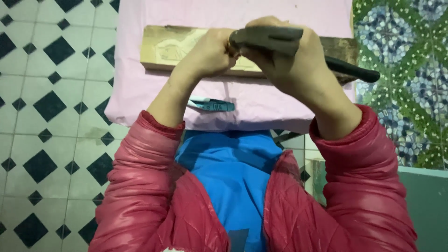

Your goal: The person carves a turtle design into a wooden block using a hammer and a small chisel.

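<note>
Hands (261, 56): two, one hammer (298, 44), one plank (168, 46)

Wooden block (163, 46) on cloth (140, 88), far side; both hands over it. Hammer (298, 42) across block, handle pointing right. Small folded packet (212, 105) on cloth, nearer edge.

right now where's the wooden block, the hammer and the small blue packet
wooden block (163, 49), head view, on its pale carved left end
hammer (352, 69), head view, on the black handle right of the right hand
small blue packet (212, 104), head view, on its middle
</note>
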